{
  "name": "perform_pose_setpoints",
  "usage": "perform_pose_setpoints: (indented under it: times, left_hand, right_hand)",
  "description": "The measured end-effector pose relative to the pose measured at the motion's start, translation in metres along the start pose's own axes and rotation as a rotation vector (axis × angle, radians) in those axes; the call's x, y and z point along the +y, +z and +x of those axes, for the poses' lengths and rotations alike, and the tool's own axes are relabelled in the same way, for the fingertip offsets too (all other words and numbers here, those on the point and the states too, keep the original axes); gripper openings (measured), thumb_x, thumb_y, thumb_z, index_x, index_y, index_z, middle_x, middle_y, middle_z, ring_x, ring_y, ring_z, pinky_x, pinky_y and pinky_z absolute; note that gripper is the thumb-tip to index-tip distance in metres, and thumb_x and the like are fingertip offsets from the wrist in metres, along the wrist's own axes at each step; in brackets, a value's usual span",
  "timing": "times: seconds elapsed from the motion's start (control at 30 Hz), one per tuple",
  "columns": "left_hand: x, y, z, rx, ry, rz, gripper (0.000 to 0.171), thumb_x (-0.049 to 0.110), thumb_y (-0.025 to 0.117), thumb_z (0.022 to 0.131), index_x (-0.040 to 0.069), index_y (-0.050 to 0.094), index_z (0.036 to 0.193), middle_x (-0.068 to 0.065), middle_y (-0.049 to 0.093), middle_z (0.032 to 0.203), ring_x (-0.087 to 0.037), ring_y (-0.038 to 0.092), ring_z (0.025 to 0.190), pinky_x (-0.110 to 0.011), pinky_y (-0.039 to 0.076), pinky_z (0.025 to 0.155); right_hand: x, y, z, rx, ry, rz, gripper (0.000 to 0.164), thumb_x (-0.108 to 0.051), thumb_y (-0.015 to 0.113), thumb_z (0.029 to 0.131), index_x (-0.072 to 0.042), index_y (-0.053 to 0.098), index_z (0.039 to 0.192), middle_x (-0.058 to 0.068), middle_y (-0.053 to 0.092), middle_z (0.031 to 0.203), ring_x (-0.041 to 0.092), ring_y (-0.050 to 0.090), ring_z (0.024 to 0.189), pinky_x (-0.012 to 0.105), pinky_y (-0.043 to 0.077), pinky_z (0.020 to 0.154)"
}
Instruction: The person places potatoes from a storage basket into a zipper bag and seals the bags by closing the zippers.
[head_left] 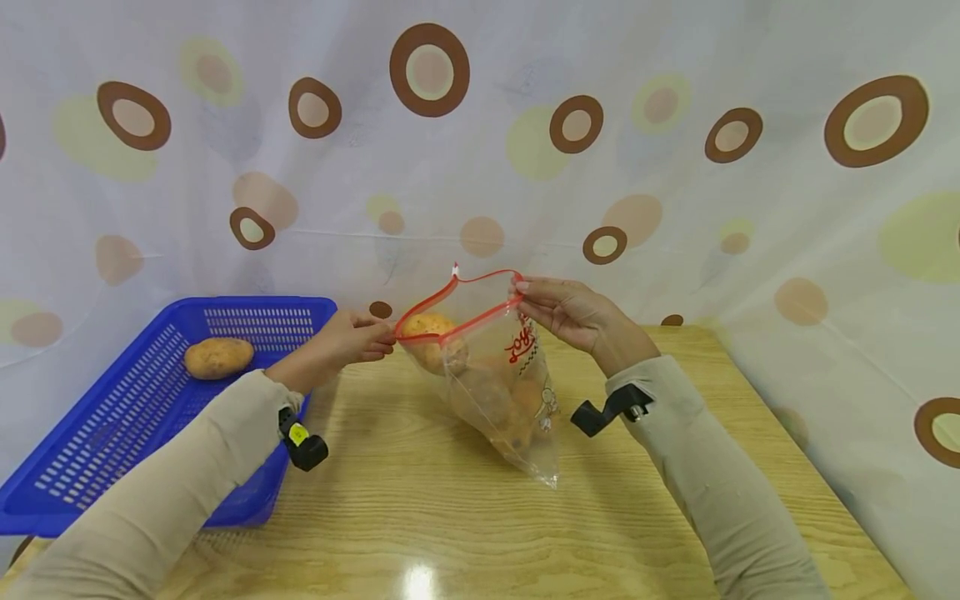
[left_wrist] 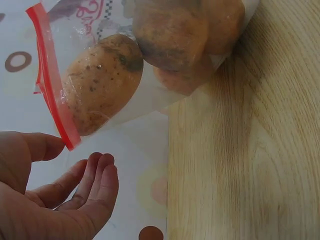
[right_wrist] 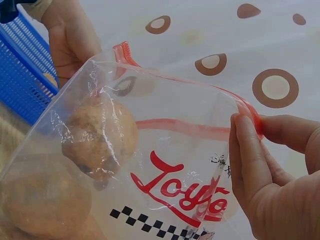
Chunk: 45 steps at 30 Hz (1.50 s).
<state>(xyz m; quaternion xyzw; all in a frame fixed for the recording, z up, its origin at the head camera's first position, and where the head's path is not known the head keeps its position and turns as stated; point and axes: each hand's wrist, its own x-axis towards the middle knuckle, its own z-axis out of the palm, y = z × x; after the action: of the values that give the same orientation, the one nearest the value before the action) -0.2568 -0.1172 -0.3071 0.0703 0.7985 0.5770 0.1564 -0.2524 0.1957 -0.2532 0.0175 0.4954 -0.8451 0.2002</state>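
Observation:
A clear zip bag (head_left: 487, 392) with a red seal strip and red lettering hangs tilted over the table, its mouth spread. Several potatoes are inside; one potato (left_wrist: 102, 82) lies close to the mouth, the others lower down. My right hand (right_wrist: 275, 165) pinches the red-edged rim between thumb and fingers at the right corner. At the opposite corner is my left hand (head_left: 352, 340), its thumb tip right at the red strip (left_wrist: 52, 95). The fingers (left_wrist: 102, 187) of that hand are loosely bent and apart from the thumb, with a gap between.
On the left stands a blue plastic basket (head_left: 168, 454) with slotted walls, and a single potato (head_left: 218, 358) lies in it. The wood-grain table (head_left: 360, 533) runs beneath the bag. Behind and to the right hangs a white curtain (head_left: 495, 192) with brown rings.

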Motion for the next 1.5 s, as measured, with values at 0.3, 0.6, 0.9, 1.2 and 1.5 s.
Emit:
perform_pose_setpoints:
  times: [0.3, 0.6, 0.9, 1.2, 1.5]
  left_hand:
    - [-0.001, 0.003, 0.004, -0.03, -0.082, -0.147, 0.037, 0.016, 0.05, 0.099, -0.01, 0.051, 0.125, 0.0, 0.065, 0.084, -0.009, 0.065, 0.076, -0.022, 0.056, 0.074]
    - [-0.002, 0.005, 0.004, -0.037, -0.156, -0.306, 0.021, 0.012, 0.052, 0.099, -0.002, 0.057, 0.113, 0.001, 0.067, 0.076, -0.008, 0.067, 0.071, -0.023, 0.057, 0.075]
    - [0.002, 0.007, 0.005, -0.058, -0.119, -0.476, 0.011, 0.005, 0.053, 0.097, 0.004, 0.063, 0.096, -0.001, 0.069, 0.077, -0.009, 0.068, 0.072, -0.021, 0.057, 0.073]
    - [0.028, 0.009, 0.005, -0.074, -0.025, -0.582, 0.025, 0.002, 0.048, 0.098, 0.008, 0.065, 0.081, 0.0, 0.066, 0.077, -0.009, 0.065, 0.073, -0.02, 0.056, 0.076]
    - [0.058, 0.016, 0.003, -0.082, 0.037, -0.557, 0.012, 0.004, 0.054, 0.097, 0.004, 0.065, 0.093, -0.002, 0.069, 0.081, -0.009, 0.066, 0.074, -0.021, 0.056, 0.074]
  right_hand:
    - [0.0, 0.001, 0.0, 0.005, -0.003, 0.003, 0.015, 0.002, 0.055, 0.095, 0.0, 0.069, 0.095, 0.012, 0.071, 0.087, 0.019, 0.071, 0.08, 0.023, 0.057, 0.072]
    - [0.002, 0.001, 0.0, 0.019, 0.001, 0.02, 0.014, 0.003, 0.054, 0.095, 0.001, 0.067, 0.097, 0.013, 0.071, 0.086, 0.018, 0.07, 0.079, 0.022, 0.057, 0.071]
    - [0.0, -0.002, -0.002, 0.03, -0.018, 0.03, 0.014, 0.003, 0.054, 0.094, 0.0, 0.068, 0.094, 0.012, 0.071, 0.087, 0.019, 0.071, 0.08, 0.023, 0.057, 0.074]
    - [-0.008, -0.009, -0.006, 0.042, -0.051, 0.1, 0.014, 0.004, 0.055, 0.094, 0.003, 0.069, 0.092, 0.013, 0.07, 0.088, 0.019, 0.07, 0.082, 0.024, 0.057, 0.077]
    - [-0.012, -0.014, -0.009, 0.042, -0.056, 0.149, 0.014, 0.004, 0.054, 0.094, 0.003, 0.068, 0.095, 0.014, 0.069, 0.093, 0.02, 0.07, 0.085, 0.024, 0.056, 0.079]
